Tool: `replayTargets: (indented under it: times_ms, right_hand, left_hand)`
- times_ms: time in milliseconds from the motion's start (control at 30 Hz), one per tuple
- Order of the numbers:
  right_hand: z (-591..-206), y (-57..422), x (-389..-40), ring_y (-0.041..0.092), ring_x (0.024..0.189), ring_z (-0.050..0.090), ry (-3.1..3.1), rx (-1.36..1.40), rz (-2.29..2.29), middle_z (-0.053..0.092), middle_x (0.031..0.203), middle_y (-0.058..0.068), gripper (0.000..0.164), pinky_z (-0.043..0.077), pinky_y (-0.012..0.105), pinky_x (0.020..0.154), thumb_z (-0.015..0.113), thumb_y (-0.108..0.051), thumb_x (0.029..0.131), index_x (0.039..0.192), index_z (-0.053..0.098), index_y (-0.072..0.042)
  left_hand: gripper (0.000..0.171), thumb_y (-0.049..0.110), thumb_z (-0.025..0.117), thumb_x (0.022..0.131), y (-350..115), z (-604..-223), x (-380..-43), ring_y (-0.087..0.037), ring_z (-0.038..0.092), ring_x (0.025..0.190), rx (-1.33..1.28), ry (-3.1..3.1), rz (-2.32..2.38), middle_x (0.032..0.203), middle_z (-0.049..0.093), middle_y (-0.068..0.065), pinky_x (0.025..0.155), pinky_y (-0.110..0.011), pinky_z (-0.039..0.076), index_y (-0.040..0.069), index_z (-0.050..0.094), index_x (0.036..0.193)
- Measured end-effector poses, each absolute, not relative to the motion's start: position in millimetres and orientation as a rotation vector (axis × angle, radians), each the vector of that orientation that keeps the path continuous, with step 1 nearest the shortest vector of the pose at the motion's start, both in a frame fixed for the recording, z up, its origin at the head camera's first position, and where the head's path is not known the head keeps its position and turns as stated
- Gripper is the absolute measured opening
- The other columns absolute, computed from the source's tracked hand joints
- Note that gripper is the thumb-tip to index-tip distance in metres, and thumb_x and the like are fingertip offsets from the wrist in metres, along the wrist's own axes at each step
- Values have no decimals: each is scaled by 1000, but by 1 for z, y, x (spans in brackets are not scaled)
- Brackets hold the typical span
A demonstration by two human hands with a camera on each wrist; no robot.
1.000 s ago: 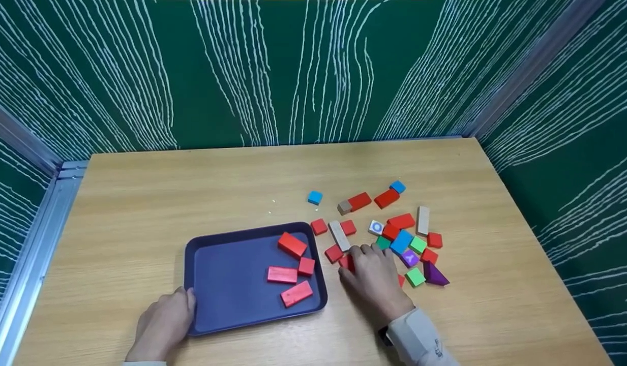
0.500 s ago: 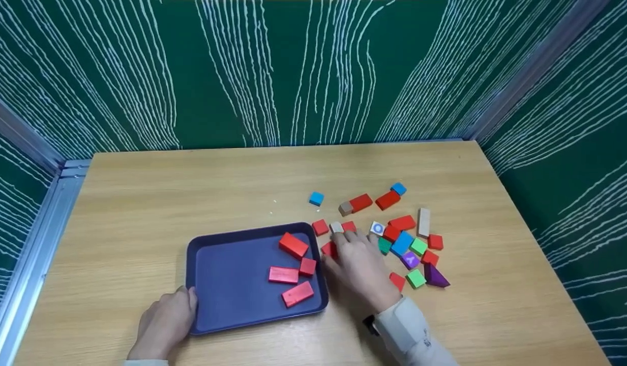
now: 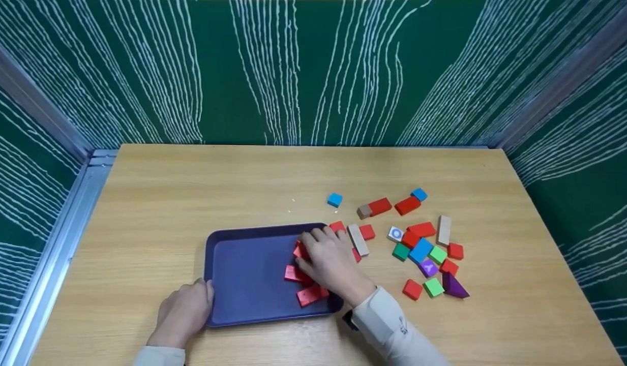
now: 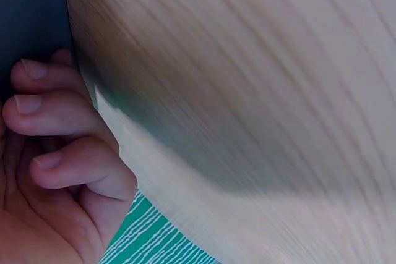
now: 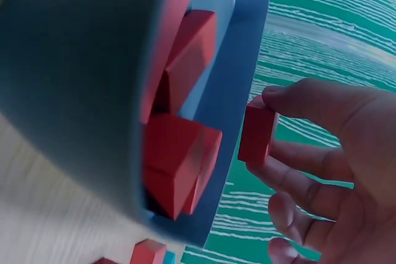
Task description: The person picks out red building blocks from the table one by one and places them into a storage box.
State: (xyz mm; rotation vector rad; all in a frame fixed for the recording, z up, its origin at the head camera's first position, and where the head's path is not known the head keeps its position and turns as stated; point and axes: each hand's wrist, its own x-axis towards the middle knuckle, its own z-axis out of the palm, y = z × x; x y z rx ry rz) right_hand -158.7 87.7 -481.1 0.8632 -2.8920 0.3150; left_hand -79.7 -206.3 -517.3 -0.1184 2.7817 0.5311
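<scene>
My left hand [image 3: 185,309] grips the left edge of a dark blue tray [image 3: 252,277]. In the left wrist view its fingers [image 4: 55,112] curl beside the tray's side [image 4: 31,10]. My right hand [image 3: 333,262] is over the tray's right end, pinching a small red block [image 5: 257,131] between thumb and fingertips in the right wrist view. That block appears raised above the tray. Several other red blocks [image 5: 189,60] lie inside the tray, partly hidden by the right hand in the head view.
Right of the tray lie several loose blocks, among them a grey bar [image 3: 358,240], a blue block [image 3: 421,250], a green cube [image 3: 434,287] and a purple triangle [image 3: 453,285]. A blue cube [image 3: 335,200] lies behind the tray. Green walls [image 3: 303,71] enclose the wooden table [image 3: 201,188].
My right hand has moved left from the loose blocks to over the tray, carrying a red block. My left hand stays on the tray's edge. The head view has shifted slightly.
</scene>
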Motion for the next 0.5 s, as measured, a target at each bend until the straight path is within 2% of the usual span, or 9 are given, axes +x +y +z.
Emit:
replayTargets:
  times_ms: [200, 500]
  right_hand:
    - [-487, 86, -161, 27, 93, 58, -2857, 898, 281, 68, 104, 8, 40, 45, 43, 77, 77, -36, 88, 116, 68, -7]
    - [-492, 93, -163, 26, 90, 57, -2905, 891, 348, 67, 101, 7, 36, 46, 43, 75, 76, -30, 90, 116, 68, -8]
  left_hand:
    - [41, 22, 37, 107, -204, -516, -80, -35, 64, 65, -87, 2792, 540, 74, 62, -19, 55, -47, 51, -9, 62, 98]
    - [39, 23, 38, 107, -207, -516, -79, -37, 65, 68, -100, 2777, 541, 77, 63, -19, 57, -49, 50, -7, 61, 97]
